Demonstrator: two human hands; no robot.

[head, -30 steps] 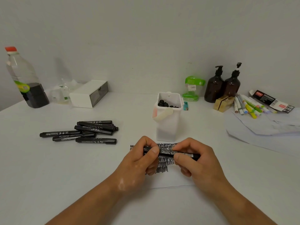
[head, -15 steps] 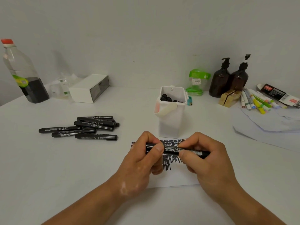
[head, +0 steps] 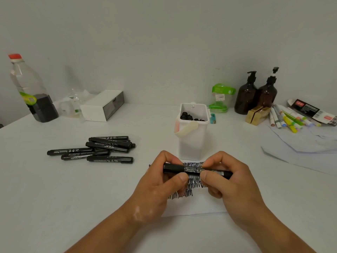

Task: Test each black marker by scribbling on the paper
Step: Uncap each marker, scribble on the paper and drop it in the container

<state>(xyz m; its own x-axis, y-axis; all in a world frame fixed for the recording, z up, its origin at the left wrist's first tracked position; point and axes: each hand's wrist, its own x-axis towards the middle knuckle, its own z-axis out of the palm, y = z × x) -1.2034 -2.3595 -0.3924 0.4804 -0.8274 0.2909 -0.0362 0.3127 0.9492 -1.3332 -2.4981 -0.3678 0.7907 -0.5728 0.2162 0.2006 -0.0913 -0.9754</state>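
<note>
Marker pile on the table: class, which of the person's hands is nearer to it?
Left. The left hand lies right of the pile, not touching it. The right hand is farther right, gripping the other end of the held marker.

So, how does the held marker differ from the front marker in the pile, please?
The held marker is gripped by the left hand and right hand; the front pile marker is untouched. The held marker hangs above the paper; the front pile marker lies on the table. Both are black with white print.
</note>
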